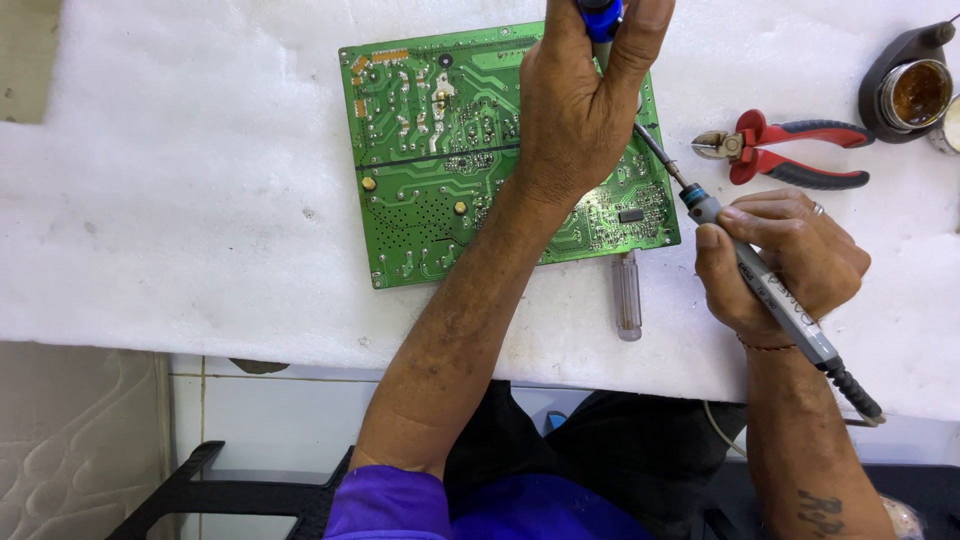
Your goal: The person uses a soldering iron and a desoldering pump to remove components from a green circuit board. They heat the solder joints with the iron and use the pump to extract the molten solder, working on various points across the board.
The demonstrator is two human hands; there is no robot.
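A white foam sheet (200, 200) covers my counter, and on it lies the green rectangular circuit board (440, 150), solder side up. My left hand (580, 100) reaches over the board's right half, fingers closed around a blue-handled tool (600, 15) held upright at the board's far edge. Just below the board's near right corner rests a clear-handled screwdriver (627, 295). My right hand (785, 260) sits beside the board's right edge, fingers wrapped pen-style around a grey soldering iron (770, 290), its dark tip slanting toward the board beside my left hand. I judge I'm working a joint there; next calls for steady tip contact. Farther right lie red-handled cutters (790, 150) and a round tin of amber flux (915, 92).
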